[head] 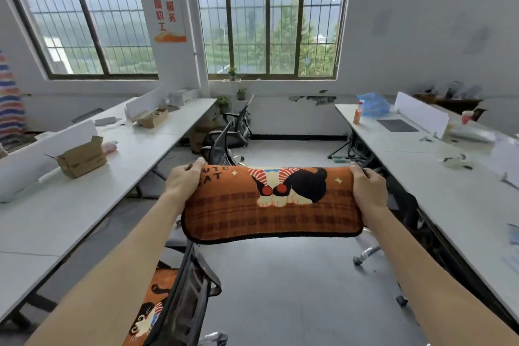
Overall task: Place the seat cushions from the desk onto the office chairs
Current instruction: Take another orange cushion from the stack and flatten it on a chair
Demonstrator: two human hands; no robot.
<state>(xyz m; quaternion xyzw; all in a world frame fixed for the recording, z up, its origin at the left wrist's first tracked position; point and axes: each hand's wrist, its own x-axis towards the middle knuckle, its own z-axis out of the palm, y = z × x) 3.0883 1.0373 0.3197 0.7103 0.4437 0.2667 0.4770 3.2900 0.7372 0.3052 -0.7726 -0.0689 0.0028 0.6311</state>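
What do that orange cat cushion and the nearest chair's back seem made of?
Cushion: likely plush fabric, matte; fuzzy pile, dark bound edge, bends where held. Chair back: probably black mesh in a dark frame; it looks semi-transparent.

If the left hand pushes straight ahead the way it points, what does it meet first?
Most likely the backrest of the black office chair just beyond the left hand, which grips the cushion; depth is hard to judge.

Daylit barred windows (286, 22); white wall (421, 22); grey floor (295, 275).
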